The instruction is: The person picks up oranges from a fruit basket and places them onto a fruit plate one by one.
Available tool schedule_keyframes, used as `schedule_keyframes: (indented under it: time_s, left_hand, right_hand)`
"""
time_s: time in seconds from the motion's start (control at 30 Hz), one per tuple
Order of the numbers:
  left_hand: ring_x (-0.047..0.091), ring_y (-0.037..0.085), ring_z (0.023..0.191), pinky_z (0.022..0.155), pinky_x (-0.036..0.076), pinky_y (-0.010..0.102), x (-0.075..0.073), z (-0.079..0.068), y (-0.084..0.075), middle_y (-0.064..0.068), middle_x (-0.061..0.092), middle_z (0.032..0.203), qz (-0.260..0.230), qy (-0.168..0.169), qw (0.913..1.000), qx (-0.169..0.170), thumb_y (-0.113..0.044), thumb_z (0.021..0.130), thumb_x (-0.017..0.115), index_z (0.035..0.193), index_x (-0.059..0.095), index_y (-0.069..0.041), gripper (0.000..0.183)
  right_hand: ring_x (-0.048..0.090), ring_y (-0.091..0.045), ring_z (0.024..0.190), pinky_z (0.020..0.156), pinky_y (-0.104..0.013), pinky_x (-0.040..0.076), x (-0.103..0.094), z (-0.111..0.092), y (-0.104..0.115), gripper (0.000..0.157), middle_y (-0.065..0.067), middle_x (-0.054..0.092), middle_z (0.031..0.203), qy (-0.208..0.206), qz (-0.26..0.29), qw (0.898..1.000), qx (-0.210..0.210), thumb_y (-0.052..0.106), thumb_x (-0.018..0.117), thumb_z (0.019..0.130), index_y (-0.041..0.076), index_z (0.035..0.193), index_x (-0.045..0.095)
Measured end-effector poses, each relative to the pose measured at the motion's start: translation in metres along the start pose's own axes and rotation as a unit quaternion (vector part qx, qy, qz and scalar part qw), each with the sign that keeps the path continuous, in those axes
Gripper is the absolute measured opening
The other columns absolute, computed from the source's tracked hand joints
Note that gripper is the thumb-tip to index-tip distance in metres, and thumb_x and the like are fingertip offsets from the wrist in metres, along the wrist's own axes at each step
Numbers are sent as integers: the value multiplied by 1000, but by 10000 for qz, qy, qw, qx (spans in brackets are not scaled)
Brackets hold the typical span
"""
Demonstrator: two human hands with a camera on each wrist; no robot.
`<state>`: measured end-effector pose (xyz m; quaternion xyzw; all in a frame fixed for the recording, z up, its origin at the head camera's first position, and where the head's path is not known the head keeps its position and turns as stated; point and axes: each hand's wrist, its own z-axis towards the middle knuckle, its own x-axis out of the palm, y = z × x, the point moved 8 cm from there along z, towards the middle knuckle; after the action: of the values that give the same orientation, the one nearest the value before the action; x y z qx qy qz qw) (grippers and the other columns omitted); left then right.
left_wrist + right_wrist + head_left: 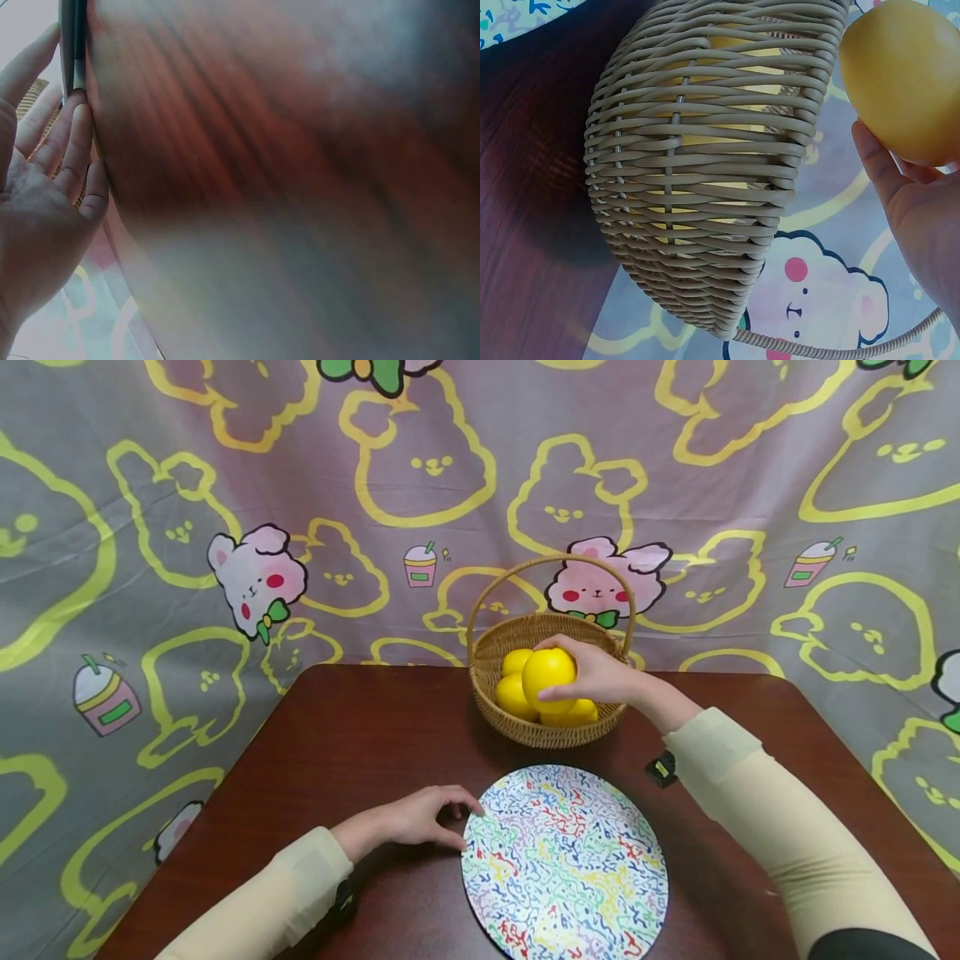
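Note:
A yellow lemon [550, 675] is in my right hand [600, 677], which grips it between thumb and fingers above the wicker basket [551, 737]. Several more lemons [516, 695] lie inside that basket. The right wrist view shows the held lemon [904, 82] apart from the woven basket wall [697, 157]. My left hand [411, 816] is at the left edge of a round flat board [570, 860] covered in colourful squiggles. Its fingertips and thumb touch the rim. In the left wrist view, the left hand's fingers [75, 146] are fairly straight beside the board's edge [75, 45].
The basket's tall handle [551, 558] arches over its opening. Brown wooden table [360, 727] lies under everything. A patterned cloth [420, 460] hangs behind and beside the table. A small black object [662, 769] is by the right sleeve.

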<state>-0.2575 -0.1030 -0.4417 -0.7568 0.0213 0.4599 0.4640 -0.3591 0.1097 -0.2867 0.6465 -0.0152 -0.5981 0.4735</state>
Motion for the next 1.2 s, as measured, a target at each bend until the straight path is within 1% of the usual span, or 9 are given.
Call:
schedule_keyframes:
  time_s: [0.17, 0.4, 0.5, 0.7, 0.93, 1.07, 1.2]
  left_hand:
    - [52, 9, 98, 87, 43, 30, 0, 0, 1, -9, 59, 115, 31, -12, 10000, 2, -29, 83, 79, 120, 64, -21, 41]
    - [52, 9, 99, 87, 43, 30, -2, 1, 2, -11, 58, 115, 36, -38, 10000, -16, -29, 83, 79, 120, 64, -22, 41]
    - [52, 10, 99, 87, 43, 30, -3, 1, 2, -12, 58, 115, 51, -51, 10000, -45, -30, 83, 79, 120, 64, -23, 41]
    - [52, 10, 98, 87, 43, 30, -1, 1, 1, -11, 58, 114, 18, -23, 10000, -55, -29, 83, 79, 120, 64, -22, 41]
    - [52, 10, 98, 87, 43, 29, 0, 1, 1, -10, 58, 114, 21, -31, 10000, 11, -29, 83, 79, 120, 64, -22, 41]
    - [52, 9, 98, 87, 43, 29, 0, 0, 1, -11, 58, 114, 26, -18, 10000, -28, -30, 83, 79, 120, 64, -23, 41]
    - [52, 10, 98, 87, 44, 29, 0, 0, 1, -12, 58, 114, 0, 8, 10000, -42, -30, 83, 78, 121, 64, -23, 41]
  right_hand:
    - [56, -27, 93, 78, -41, 49, 0, -5, 4, 68, -11, 57, 116, 31, 36, 10000, -32, 32, 80, 81, 13, 135, 44]
    - [56, -27, 93, 78, -41, 50, -1, -12, 12, 69, -10, 56, 117, 52, -20, 9999, -114, 33, 80, 80, 13, 135, 44]
    - [56, -27, 93, 77, -41, 50, 0, -16, 15, 70, -9, 56, 116, 146, 35, 9998, -116, 33, 81, 79, 15, 135, 43]
    - [55, -27, 94, 78, -40, 49, 6, -25, 20, 70, -9, 55, 116, 335, 227, 9991, -129, 33, 81, 79, 17, 135, 43]
    - [55, -26, 92, 76, -41, 49, 16, -33, 25, 69, -7, 55, 113, 506, 186, 9980, -323, 36, 82, 78, 19, 133, 45]
    - [54, -26, 93, 75, -41, 49, 23, -37, 27, 71, -6, 52, 112, 646, 202, 9970, -378, 37, 82, 77, 18, 133, 44]
    - [54, -26, 94, 76, -41, 49, 28, -41, 28, 72, -6, 53, 111, 730, 220, 9963, -394, 37, 82, 77, 16, 133, 44]
